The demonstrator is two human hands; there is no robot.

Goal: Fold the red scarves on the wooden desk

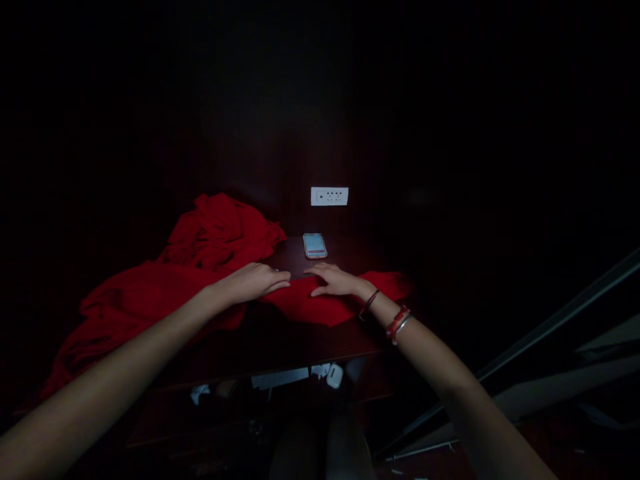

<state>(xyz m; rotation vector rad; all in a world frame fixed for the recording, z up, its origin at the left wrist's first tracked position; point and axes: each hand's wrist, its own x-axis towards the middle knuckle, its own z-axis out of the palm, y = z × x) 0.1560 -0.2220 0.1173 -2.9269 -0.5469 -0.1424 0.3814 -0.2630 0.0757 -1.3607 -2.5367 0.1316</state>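
A large red cloth [150,293] lies bunched over the left side of a dark wooden table [310,337], with a flat part [320,308] spread across the middle. My left hand [253,280] rests palm down on the cloth, fingers stretched out together. My right hand [333,280] lies flat on the cloth beside it, fingers extended, almost touching the left fingertips. Bracelets circle my right wrist [397,323]. Neither hand holds anything.
A phone [315,245] with a lit screen lies on the table just beyond my hands. A white wall socket [329,196] sits on the dark wall behind. White items [285,378] lie on a shelf under the table. The surroundings are very dark.
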